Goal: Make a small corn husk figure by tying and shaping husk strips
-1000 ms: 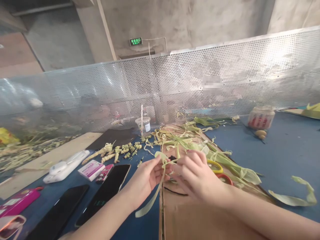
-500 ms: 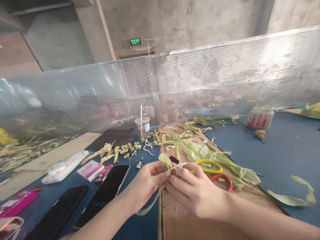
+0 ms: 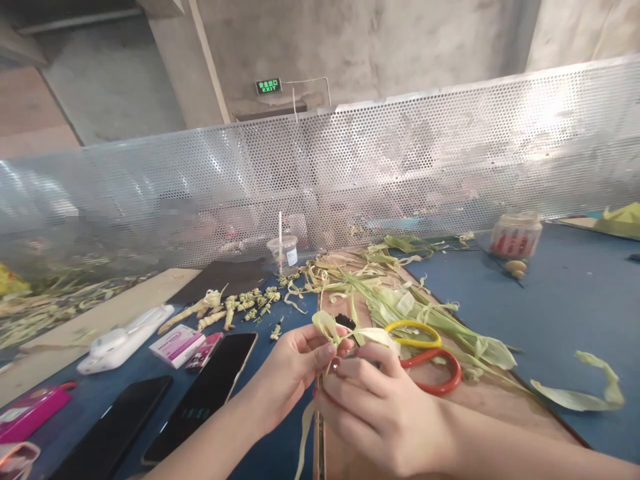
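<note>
Head view, left hand (image 3: 300,363) grip clenched on husk (image 3: 326,325), right hand (image 3: 383,407) grip pinching same husk, scissors (image 3: 456,372) alongside, cup (image 3: 289,252) near surface (image 3: 480,287) far edge.

bare concrete wall (image 3: 450,40); perforated metal partition (image 3: 370,160); blue tabletop (image 3: 480,287).

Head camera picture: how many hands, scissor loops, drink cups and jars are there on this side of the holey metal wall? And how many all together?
Hands: 2 (left hand, right hand)
Scissor loops: 2 (yellow loop, red loop)
Drink cups: 1 (clear cup)
Jars: 1 (clear jar with red marks)
Total: 6
</note>
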`<action>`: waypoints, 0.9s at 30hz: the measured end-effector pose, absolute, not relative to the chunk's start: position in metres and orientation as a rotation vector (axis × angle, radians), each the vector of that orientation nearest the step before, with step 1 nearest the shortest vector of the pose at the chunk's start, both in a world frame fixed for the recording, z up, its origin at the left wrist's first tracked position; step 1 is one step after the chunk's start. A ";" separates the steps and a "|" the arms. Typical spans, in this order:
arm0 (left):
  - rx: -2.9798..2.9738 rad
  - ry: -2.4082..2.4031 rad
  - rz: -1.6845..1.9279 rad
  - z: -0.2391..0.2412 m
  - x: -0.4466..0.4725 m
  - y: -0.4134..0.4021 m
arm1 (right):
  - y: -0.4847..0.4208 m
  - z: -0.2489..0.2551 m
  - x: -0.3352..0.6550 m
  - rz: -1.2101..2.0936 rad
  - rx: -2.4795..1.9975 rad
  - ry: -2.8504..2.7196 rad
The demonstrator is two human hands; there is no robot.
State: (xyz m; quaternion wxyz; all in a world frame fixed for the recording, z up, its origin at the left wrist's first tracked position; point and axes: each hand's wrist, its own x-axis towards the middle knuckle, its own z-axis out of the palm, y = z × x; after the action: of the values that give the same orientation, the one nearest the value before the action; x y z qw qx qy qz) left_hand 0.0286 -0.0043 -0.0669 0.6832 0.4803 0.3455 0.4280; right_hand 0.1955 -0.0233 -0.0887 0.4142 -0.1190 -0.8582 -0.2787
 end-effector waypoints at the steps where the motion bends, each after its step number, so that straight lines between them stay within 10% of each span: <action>1: 1.079 0.775 0.971 -0.067 0.029 -0.004 | -0.024 -0.089 0.195 -0.694 -0.277 -2.162; 27: 1.202 0.811 0.958 -0.060 0.029 -0.006 | -0.008 -0.082 0.210 -0.220 -0.693 -2.074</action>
State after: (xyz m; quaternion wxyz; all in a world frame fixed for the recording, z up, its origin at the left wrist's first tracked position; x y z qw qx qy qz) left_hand 0.0295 -0.0063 -0.0601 0.6454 0.5282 0.3565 0.4210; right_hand 0.2099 -0.0078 -0.0823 0.4545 -0.2807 -0.8406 -0.0893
